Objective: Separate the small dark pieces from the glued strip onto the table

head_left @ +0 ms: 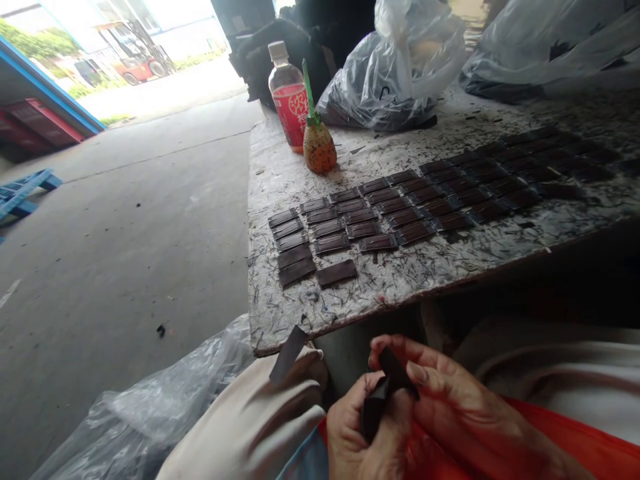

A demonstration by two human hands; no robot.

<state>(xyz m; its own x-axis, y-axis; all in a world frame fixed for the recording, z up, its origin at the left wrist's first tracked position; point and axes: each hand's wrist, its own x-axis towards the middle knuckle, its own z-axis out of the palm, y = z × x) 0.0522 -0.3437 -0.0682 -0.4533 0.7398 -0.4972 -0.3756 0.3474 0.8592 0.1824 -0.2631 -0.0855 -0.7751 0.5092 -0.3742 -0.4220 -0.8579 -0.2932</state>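
Observation:
My left hand is wrapped round a dark folded strip above my lap. My right hand meets it from the right, its thumb and fingers closed on the upper part of the dark material. Another dark flat strip lies on my left knee by the table corner. On the table, small dark rectangular pieces lie in slanting rows, many with clear edges. A single dark piece lies near the front edge.
A red-labelled bottle and an orange squeeze bottle with green nozzle stand at the table's back left. Plastic bags sit behind the rows. Clear plastic sheeting lies left of my leg. A forklift is outside.

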